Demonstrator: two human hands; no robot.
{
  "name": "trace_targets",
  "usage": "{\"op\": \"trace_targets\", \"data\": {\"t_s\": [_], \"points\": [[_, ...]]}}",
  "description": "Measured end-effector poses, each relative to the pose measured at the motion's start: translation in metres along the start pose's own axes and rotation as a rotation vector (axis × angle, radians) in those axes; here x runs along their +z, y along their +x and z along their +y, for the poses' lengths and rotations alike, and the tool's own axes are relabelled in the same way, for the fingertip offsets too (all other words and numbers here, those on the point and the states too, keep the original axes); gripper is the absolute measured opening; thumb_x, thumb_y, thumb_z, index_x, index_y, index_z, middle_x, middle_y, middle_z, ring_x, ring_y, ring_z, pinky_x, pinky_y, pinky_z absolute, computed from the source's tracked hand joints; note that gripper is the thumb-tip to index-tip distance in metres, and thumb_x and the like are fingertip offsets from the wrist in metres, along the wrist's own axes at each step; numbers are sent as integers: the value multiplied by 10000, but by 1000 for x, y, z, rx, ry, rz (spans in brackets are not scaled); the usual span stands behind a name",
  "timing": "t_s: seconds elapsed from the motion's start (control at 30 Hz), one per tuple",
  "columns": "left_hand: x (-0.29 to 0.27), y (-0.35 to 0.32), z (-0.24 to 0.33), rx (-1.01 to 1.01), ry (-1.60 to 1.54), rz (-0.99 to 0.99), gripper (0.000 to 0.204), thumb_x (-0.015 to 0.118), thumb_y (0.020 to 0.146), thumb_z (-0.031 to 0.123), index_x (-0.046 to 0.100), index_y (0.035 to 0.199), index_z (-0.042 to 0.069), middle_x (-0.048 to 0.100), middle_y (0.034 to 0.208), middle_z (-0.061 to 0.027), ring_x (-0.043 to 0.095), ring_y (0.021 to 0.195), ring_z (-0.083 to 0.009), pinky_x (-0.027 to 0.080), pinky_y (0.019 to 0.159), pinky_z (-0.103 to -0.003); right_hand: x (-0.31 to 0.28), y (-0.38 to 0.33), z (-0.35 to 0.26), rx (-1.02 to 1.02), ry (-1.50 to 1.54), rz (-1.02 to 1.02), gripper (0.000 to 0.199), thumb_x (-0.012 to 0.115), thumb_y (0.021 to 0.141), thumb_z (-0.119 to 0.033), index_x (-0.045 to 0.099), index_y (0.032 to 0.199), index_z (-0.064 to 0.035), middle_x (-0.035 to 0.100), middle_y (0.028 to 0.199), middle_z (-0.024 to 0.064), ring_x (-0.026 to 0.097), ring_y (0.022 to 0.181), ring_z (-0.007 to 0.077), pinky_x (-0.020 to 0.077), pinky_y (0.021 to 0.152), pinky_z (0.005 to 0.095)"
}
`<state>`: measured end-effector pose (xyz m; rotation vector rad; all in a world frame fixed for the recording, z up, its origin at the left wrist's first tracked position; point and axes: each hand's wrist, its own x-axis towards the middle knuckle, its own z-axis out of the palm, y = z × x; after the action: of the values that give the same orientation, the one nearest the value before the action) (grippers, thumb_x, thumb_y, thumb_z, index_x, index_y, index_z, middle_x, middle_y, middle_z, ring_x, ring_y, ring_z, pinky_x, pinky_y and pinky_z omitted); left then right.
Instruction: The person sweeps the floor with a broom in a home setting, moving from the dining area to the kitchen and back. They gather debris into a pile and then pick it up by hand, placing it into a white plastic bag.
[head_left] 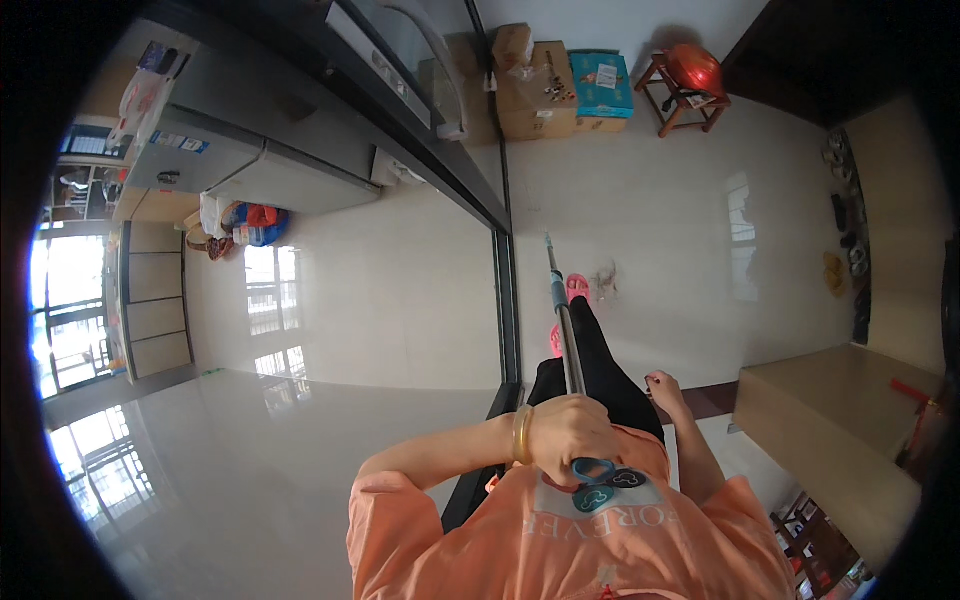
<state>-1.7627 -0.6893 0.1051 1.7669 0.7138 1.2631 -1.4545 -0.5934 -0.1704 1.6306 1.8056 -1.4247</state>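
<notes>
My left hand [572,436], with a gold bangle at the wrist, is wrapped round the top of a long metal pole [571,350]. The pole has blue-grey fittings and a loop at its upper end; it runs forward past my feet, and its narrow far end is too small to make out. Close to my right thigh, my right hand [663,390] is curled closed; a small dark bit shows by its fingers, but I cannot tell what it is. A patch of loose dark debris [606,281] lies on the floor beside my pink slippers [577,287].
A black door frame [505,300] runs along my left. Cardboard boxes [537,95] and a stool [683,95] bearing a shiny red object stand ahead. Shoes [850,230] line the right wall, near a tan cabinet [830,410]. A grey fridge [290,160] and bags [255,222] are beyond the frame.
</notes>
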Motion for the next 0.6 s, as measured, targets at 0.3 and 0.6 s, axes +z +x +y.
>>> {"op": "trace_targets", "data": {"t_s": [0.3, 0.6], "points": [[26, -7, -14, 80, 32, 118, 160, 636, 510, 119, 490, 560, 77, 476, 544, -57, 467, 490, -269, 359, 465, -365, -4, 13, 3, 17, -102, -50, 275, 468, 854, -217, 605, 958, -3, 645, 833, 164, 632, 726, 268, 482, 664, 337], [19, -4, -26, 95, 104, 105, 146, 644, 564, 117, 519, 614, 60, 466, 564, -58, 483, 508, -250, 380, 484, -339, -14, 14, -5, 41, -83, -57, 260, 476, 855, -182, 607, 969, 11, 650, 823, 149, 639, 730, 224, 494, 641, 324]]}}
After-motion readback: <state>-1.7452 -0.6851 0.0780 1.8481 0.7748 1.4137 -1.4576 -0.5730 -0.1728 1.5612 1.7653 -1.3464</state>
